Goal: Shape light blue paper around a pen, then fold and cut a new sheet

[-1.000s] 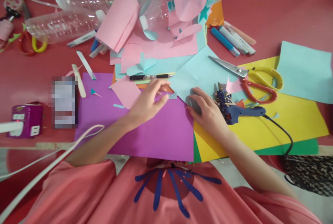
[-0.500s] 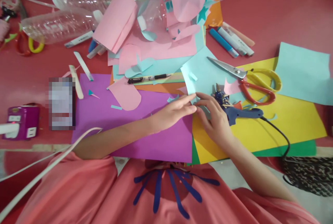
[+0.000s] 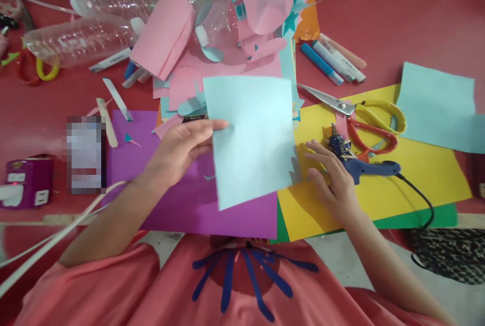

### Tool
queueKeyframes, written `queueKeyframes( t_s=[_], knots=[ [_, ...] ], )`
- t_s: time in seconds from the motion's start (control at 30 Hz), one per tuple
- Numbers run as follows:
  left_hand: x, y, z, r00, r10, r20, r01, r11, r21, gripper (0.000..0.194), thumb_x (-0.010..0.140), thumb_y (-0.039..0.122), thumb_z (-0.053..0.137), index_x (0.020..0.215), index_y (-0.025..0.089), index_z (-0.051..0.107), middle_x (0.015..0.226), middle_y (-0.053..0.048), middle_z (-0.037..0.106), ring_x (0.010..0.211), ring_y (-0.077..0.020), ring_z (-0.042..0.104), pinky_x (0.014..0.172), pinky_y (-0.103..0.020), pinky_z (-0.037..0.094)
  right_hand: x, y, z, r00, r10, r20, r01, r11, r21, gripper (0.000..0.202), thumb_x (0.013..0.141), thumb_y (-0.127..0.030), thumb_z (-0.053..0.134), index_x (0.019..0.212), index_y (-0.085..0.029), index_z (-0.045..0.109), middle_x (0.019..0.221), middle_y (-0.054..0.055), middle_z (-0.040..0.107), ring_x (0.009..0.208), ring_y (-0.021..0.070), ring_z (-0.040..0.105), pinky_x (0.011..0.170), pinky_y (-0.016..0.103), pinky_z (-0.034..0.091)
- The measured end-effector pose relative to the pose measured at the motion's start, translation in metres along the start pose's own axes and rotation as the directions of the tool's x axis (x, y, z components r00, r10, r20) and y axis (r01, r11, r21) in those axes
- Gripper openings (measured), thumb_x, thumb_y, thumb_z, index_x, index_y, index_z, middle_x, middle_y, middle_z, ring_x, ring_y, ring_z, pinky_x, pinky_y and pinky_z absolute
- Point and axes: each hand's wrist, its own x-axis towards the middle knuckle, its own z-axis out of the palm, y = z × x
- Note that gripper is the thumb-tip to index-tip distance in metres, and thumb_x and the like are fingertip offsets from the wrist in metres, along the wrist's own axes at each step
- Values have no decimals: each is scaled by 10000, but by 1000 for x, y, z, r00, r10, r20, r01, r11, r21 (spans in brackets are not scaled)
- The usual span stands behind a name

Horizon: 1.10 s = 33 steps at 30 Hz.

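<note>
A light blue sheet of paper is pinched at its left edge by my left hand, held up over the purple paper. My right hand is just right of the sheet, fingers spread and holding nothing, above the yellow paper. Beside its fingertips lies a blue glue gun with a black cord. Scissors with yellow and red handles rest behind the glue gun. The pen is mostly hidden behind my left hand and the sheet.
Clear plastic bottles and a pink paper-wrapped cylinder lie at the back. Markers sit back right, near another light blue sheet. On the left are a phone, a purple power adapter and a white cable.
The light blue sheet has been lifted off the pile and moved left in my left hand. My right hand has come away from it and opened. The glue gun has shifted slightly right.
</note>
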Motion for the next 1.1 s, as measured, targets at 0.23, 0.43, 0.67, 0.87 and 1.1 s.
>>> queueKeyframes(
  t_s=[0.23,0.43,0.67,0.87,1.1],
  knots=[
    [-42,-21,-11,987,-162,-3,150,908,392,328,828,453,671,1043,228,776,662,19,667,506,-99,508,467,-211,424,3,-13,8,991,-123,58,125,992,-32,352,989,-216,558,1339,-253,549,1336,140,679,1320,289,626,1016,470,601],
    [-56,-28,0,953,302,9,-170,512,842,279,965,345,531,1078,228,758,701,7,636,567,-108,571,538,-211,467,26,-16,18,966,-205,160,222,970,-100,419,990,-216,546,1407,-220,507,1373,167,649,1370,326,571,1052,546,570],
    [-36,-30,18,662,469,584,-672,26,740,346,1037,357,473,1246,193,695,1229,-113,725,1135,-214,674,1006,-351,524,71,-20,34,932,-199,304,256,953,-161,452,972,-238,525,1417,-161,524,1419,195,616,1387,357,536,1124,624,483],
    [-30,-51,44,560,215,800,-822,22,569,634,975,584,526,1537,303,437,1616,-44,449,1501,-240,406,1262,-441,261,87,-24,55,934,-207,291,279,932,-232,446,927,-194,507,1353,-74,568,1313,233,659,1265,360,603,1057,597,524],
    [-29,-53,43,563,225,795,-822,57,567,637,979,574,520,1542,290,431,1610,-62,456,1515,-236,383,1270,-440,241,83,-30,55,923,-296,245,359,892,-275,396,941,-146,478,1316,-81,586,1148,197,679,1051,304,661,931,501,589]
  ],
)
